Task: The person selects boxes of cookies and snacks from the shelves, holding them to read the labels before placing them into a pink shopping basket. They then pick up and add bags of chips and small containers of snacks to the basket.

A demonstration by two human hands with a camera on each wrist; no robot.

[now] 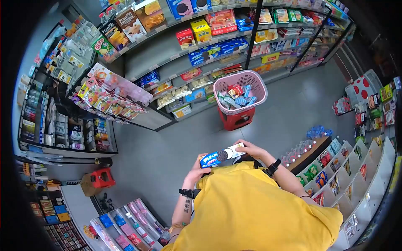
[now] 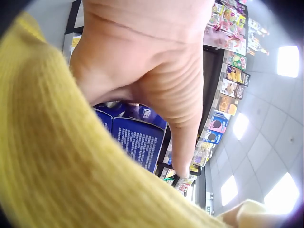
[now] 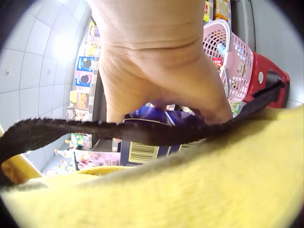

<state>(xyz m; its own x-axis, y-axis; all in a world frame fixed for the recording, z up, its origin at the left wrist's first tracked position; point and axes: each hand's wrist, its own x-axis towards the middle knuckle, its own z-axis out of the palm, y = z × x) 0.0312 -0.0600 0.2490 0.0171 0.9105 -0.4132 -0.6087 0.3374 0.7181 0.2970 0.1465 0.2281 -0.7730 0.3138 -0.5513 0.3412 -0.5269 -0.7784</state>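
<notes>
A blue and white cookie box (image 1: 222, 155) is held level in front of a person in a yellow top. My left hand (image 1: 200, 164) grips its left end and my right hand (image 1: 250, 149) grips its right end. In the left wrist view the palm (image 2: 156, 71) covers the top of the blue box (image 2: 137, 137). In the right wrist view my right hand (image 3: 156, 71) curls over the box (image 3: 142, 149), whose barcode side shows below a black strap (image 3: 142, 130).
A pink basket (image 1: 240, 90) with several snack packs stands on a red stool (image 1: 237, 119) ahead. Snack shelves (image 1: 209, 46) line the far wall. A rack (image 1: 111, 94) stands at the left and white display bins (image 1: 356, 175) at the right. Grey floor lies between.
</notes>
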